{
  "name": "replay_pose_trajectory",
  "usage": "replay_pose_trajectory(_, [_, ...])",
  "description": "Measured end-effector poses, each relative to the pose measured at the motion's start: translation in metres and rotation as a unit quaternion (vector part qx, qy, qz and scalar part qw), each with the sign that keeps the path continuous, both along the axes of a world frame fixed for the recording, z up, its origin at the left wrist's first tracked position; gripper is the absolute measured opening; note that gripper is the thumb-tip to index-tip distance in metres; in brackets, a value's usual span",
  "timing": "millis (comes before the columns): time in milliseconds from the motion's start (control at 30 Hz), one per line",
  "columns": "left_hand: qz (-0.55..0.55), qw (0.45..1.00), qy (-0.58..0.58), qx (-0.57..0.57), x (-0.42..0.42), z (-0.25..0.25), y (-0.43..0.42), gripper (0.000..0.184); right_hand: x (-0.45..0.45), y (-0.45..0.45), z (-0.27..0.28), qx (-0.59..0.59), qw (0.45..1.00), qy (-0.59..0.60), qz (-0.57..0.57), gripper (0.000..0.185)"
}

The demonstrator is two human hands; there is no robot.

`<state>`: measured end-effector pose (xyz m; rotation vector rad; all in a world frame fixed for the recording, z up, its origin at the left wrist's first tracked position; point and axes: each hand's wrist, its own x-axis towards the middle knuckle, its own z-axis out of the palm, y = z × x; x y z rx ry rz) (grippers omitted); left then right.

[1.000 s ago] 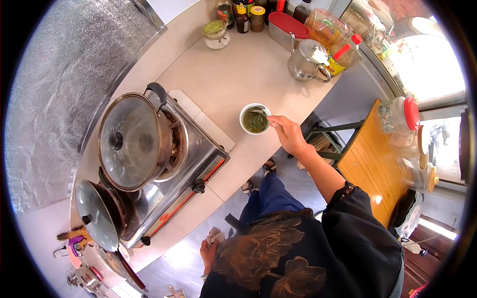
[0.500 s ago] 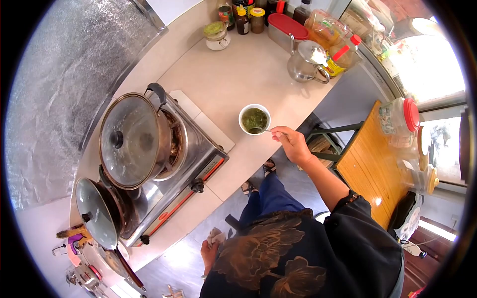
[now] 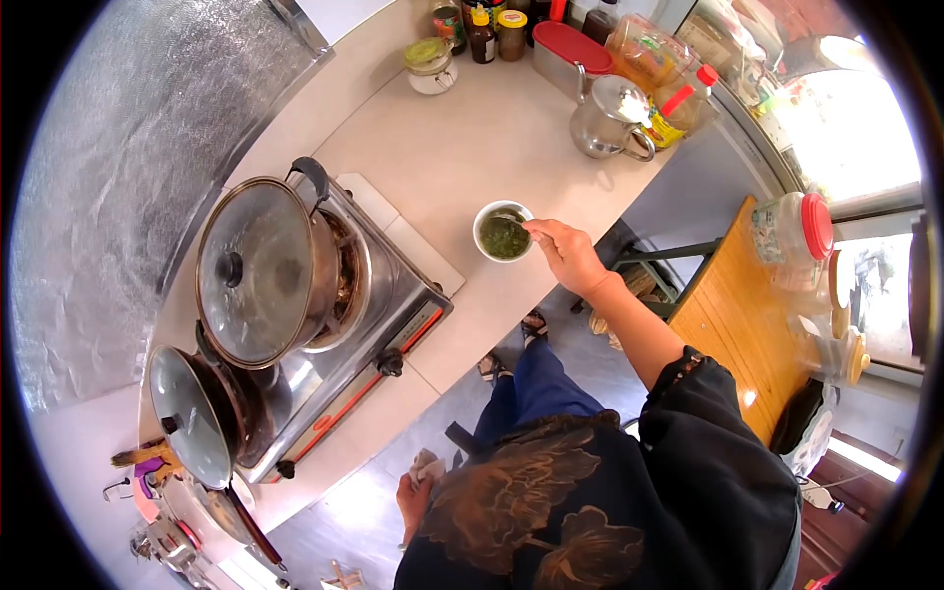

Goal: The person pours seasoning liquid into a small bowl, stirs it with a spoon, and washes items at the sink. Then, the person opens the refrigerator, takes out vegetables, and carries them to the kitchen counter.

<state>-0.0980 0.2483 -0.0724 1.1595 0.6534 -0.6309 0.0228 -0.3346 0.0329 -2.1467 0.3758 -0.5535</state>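
Our right hand [image 3: 570, 254] pinches a silvery metal spoon [image 3: 516, 217] between thumb and fingers, just at the rim of a small round white bowl [image 3: 479, 236]. The bowl stands upright on the beige table [image 3: 462, 147], near its edge, and contains dark green liquid [image 3: 502, 237] with what look like leafy bits. Compared with half a second ago, the spoon is shifted from the side nearest to us toward the far side, and our hand is closer to the bowl. We judge from this that stirring is under way. Our left hand [image 3: 413, 499], low beside our body, grasps a crumpled pale cloth [image 3: 427, 468].
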Motion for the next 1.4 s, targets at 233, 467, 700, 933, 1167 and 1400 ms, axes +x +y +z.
replay_pose_trajectory(233, [0.059, 0.995, 0.035, -0.073, 0.005, 0.016, -0.024, 0.029, -0.017, -0.005, -0.006, 0.133, 0.986, 0.086, -0.051, 0.016])
replay_pose_trajectory(467, [-0.047, 0.997, -0.034, 0.051, 0.005, -0.017, 0.015, 0.03, -0.011, 0.013, -0.014, 0.406, 0.9, 0.046, -0.152, 0.019])
replay_pose_trajectory(700, [-0.073, 0.996, -0.01, 0.054, 0.011, -0.004, 0.01, 0.029, -0.005, 0.008, -0.019, 0.152, 0.985, 0.03, -0.078, 0.02])
replay_pose_trajectory(933, [-0.043, 0.999, -0.003, 0.001, 0.012, -0.002, 0.006, 0.028, -0.019, 0.018, -0.01, 0.249, 0.963, 0.059, -0.084, 0.02])
replay_pose_trajectory(1167, [-0.003, 0.999, 0.036, -0.017, 0.007, -0.032, 0.038, 0.031, -0.017, 0.026, -0.027, 0.275, 0.951, -0.008, -0.143, 0.019])
replay_pose_trajectory(1400, [-0.347, 0.809, -0.117, 0.46, 0.01, 0.009, 0.032, 0.034, -0.017, 0.041, -0.037, 0.487, 0.848, -0.015, -0.208, 0.036])
